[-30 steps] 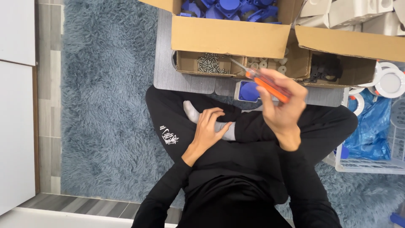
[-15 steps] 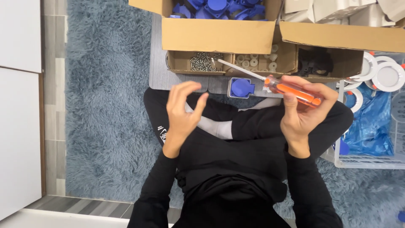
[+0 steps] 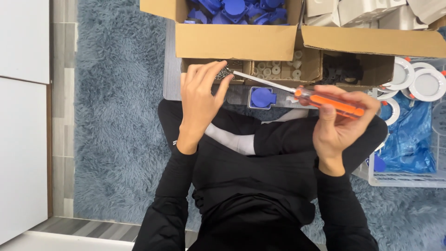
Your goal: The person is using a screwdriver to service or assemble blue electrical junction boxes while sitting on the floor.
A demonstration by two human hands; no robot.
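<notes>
Head view: right hand (image 3: 341,128) grips screwdriver (image 3: 320,98), left hand (image 3: 200,95) at screws (image 3: 225,73).

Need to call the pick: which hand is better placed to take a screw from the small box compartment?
Left, probably. The left hand already has its fingertips at the screw compartment, beside the screwdriver tip. The right hand is occupied gripping its orange handle, farther away.

White round fixtures (image 3: 420,83) lie right of a cardboard box (image 3: 232,42) on a shaggy rug (image 3: 116,116).
</notes>
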